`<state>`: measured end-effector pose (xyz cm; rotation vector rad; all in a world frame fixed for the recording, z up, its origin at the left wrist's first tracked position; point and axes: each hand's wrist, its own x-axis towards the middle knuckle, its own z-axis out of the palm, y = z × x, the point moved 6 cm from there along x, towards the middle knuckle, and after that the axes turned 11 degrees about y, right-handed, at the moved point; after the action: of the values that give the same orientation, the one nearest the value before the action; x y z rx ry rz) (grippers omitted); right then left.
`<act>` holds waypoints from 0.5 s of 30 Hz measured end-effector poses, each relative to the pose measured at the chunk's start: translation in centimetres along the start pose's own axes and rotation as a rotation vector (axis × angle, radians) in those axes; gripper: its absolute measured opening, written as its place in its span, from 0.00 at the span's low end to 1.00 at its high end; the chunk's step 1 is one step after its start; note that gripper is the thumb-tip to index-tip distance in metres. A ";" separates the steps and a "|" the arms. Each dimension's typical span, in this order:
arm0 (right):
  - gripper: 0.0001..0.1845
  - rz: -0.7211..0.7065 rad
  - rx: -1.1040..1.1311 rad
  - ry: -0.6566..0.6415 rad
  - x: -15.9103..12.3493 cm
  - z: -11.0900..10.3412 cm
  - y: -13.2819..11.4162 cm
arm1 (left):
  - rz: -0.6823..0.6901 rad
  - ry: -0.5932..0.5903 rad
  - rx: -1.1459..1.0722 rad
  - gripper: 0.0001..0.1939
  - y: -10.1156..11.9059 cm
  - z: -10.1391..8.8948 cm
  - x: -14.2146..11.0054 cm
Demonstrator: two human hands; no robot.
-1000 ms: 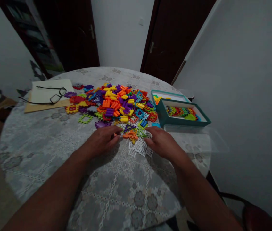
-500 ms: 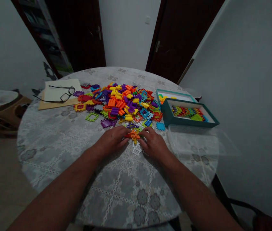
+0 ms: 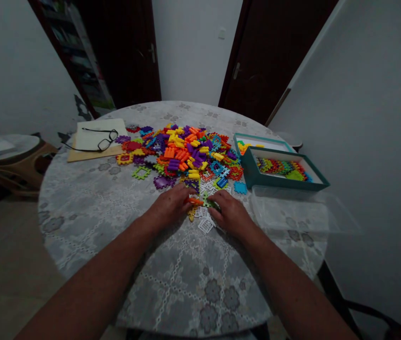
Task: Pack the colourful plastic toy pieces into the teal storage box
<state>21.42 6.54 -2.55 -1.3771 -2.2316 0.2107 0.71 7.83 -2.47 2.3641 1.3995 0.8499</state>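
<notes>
A heap of bright plastic interlocking pieces [image 3: 186,153] lies on a round table with a lace-patterned cloth [image 3: 172,274]. My left hand [image 3: 170,207] and my right hand [image 3: 230,215] sit close together at the near edge of the heap. The left fingers pinch an orange piece [image 3: 195,201]. The right fingers curl on a green piece [image 3: 213,204]. White lattice squares [image 3: 205,225] and a yellow piece [image 3: 192,215] lie between and under the hands.
A teal box [image 3: 285,174] with sorted coloured pieces and its lid [image 3: 257,141] stand at the right, a clear plastic tray [image 3: 292,212] in front. Glasses [image 3: 101,140] rest on a notebook [image 3: 94,144] at far left. Two dark doors stand behind; a low stool [image 3: 12,160] sits at left.
Both hands have drawn closer together at the heap's near edge. The orange piece has risen off the cloth between the fingers, and the camera has shifted so the table sits further right.
</notes>
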 end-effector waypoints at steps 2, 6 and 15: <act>0.14 0.001 -0.064 -0.013 0.1 0.2 0.0 | 0.014 -0.020 -0.033 0.10 -0.1 0.0 0.2; 0.14 0.011 -0.154 0.012 0.3 0.8 0.7 | 0.051 -0.016 -0.094 0.07 0.0 -0.3 0.4; 0.11 -0.034 -0.086 0.259 0.4 0.7 2.5 | 0.002 -0.002 -0.176 0.23 0.3 -0.2 0.4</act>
<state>22.90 8.17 -3.94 -1.3265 -2.0662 -0.0741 0.96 8.00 -2.06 2.2335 1.2661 0.9308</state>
